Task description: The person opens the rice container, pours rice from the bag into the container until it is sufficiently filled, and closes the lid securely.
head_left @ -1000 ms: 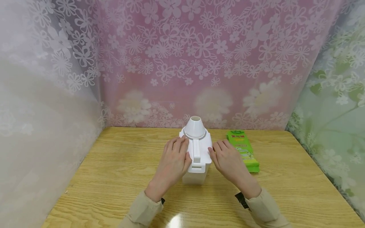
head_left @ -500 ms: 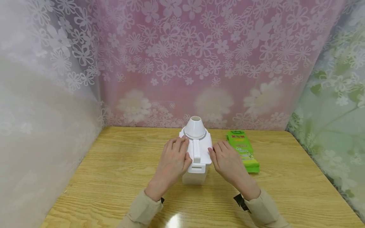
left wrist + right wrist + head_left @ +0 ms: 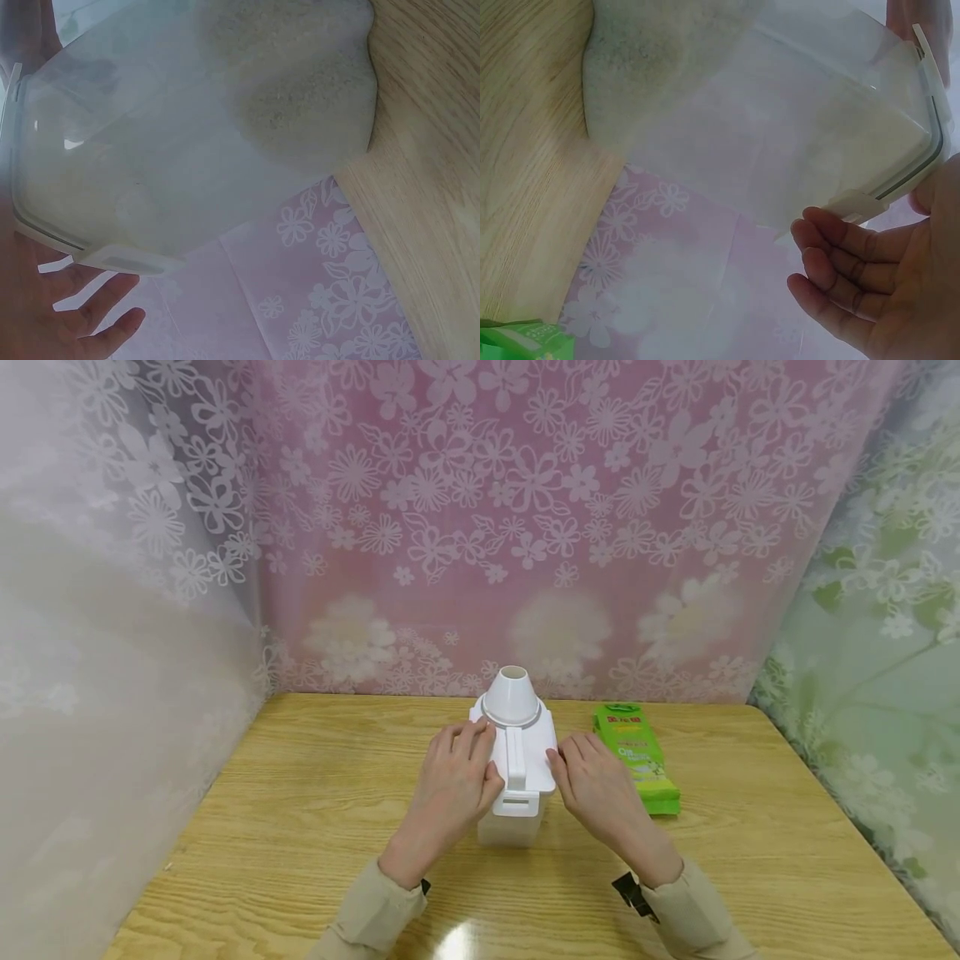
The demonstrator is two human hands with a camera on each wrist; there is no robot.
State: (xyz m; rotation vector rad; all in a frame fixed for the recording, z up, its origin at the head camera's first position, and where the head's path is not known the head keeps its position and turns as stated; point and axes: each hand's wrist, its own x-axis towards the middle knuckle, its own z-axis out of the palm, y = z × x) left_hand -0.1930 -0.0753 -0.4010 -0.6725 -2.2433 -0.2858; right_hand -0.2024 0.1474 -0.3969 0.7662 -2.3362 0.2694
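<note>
A translucent plastic storage container (image 3: 172, 150) stands upright on the table, pale rice-like grains (image 3: 300, 90) filling its lower part. Its white lid (image 3: 538, 752) carries a cone-shaped spout (image 3: 513, 697) at the back and a raised strip along the middle. My left hand (image 3: 453, 777) grips the lid's left edge, thumb on top, fingers beside a white side latch (image 3: 127, 259). On the opposite edge, my right hand (image 3: 600, 785) holds the lid, its thumb at the rim and bent fingers at the other latch (image 3: 855, 206).
A green printed packet (image 3: 637, 760) lies just right of my right hand, partly behind it. The wooden table (image 3: 322, 793) ends at a pink floral curtain (image 3: 450, 568) behind, with more floral cloth at both sides.
</note>
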